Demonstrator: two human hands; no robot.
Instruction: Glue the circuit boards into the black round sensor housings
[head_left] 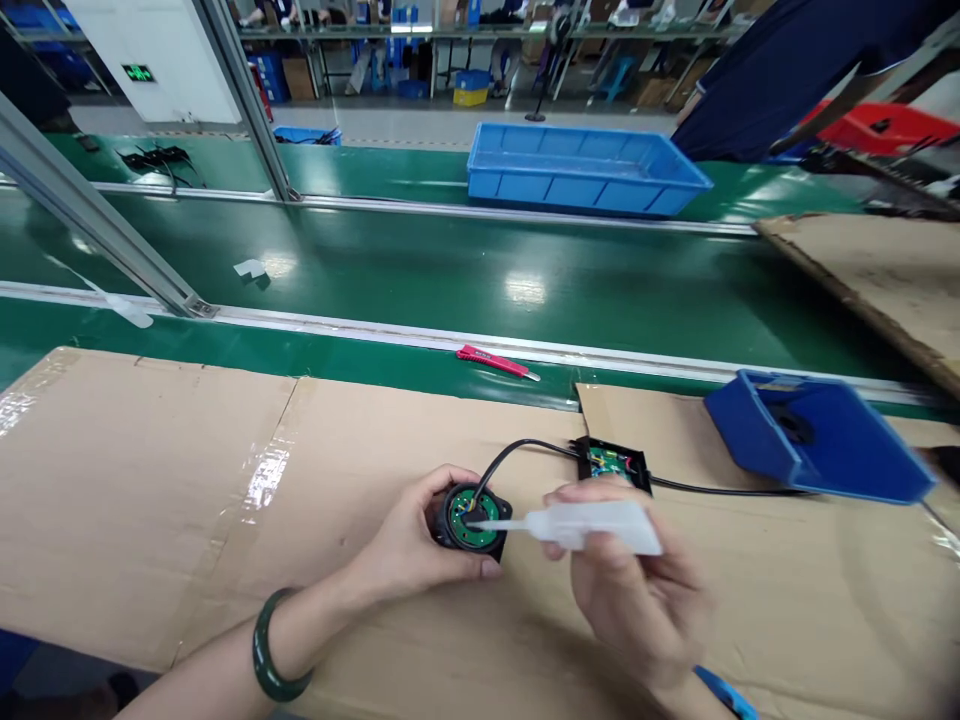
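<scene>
My left hand [416, 535] is closed around a black round housing [442, 528] with a green circuit board [491, 530] in its open top. Between the fingers of my right hand [637, 590] is a white squeeze bottle [596, 522], tilted nearly level. Its thin nozzle points left and its tip is over the board, near the middle where wires come out; I cannot tell whether it touches. A black cable [517, 445] arches from the housing to a black box [641, 468] that holds another green board, partly behind my right hand.
Cardboard [352, 450] covers the bench. A red utility knife [495, 361] lies beyond it, blade showing. At right stands a blue bin [862, 440] with a black part inside. Past the green belt [390, 270] are a large blue crate [585, 180] and a person in dark clothes [810, 70].
</scene>
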